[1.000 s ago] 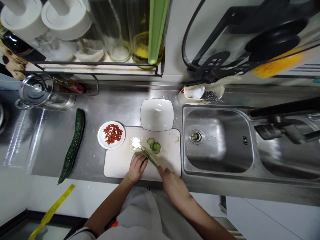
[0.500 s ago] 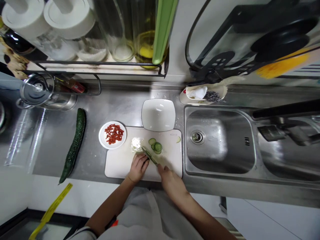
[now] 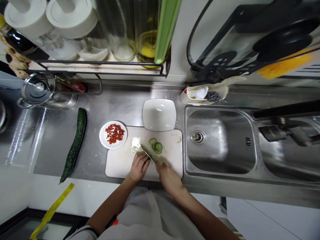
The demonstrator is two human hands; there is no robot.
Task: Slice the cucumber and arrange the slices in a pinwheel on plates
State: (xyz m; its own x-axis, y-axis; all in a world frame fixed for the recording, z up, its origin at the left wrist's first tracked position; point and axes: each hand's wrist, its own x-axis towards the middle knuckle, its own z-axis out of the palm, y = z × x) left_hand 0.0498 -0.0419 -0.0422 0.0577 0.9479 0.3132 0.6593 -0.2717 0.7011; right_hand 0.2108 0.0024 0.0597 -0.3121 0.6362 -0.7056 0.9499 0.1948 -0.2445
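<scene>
My left hand (image 3: 138, 167) is curled, fingers down, on a piece of cucumber that it mostly hides, on the white cutting board (image 3: 120, 163). My right hand (image 3: 168, 176) grips the handle of a knife (image 3: 148, 153) whose blade angles up-left right beside my left fingers. A few cucumber slices (image 3: 156, 146) lie on the board just beyond the blade, and one more slice (image 3: 178, 139) sits near the board's right edge. A pale chopped heap (image 3: 135, 143) lies left of the blade tip.
A small round plate of red pieces (image 3: 113, 134) and a square white dish (image 3: 159, 114) border the board. A whole cucumber (image 3: 74, 144) lies left on the steel counter. The sink (image 3: 220, 140) is to the right, a metal pot (image 3: 41, 93) at far left, jars on the shelf above.
The knife and my right hand have shifted slightly left and toward my left fingers; the left hand stays pressed down on the board.
</scene>
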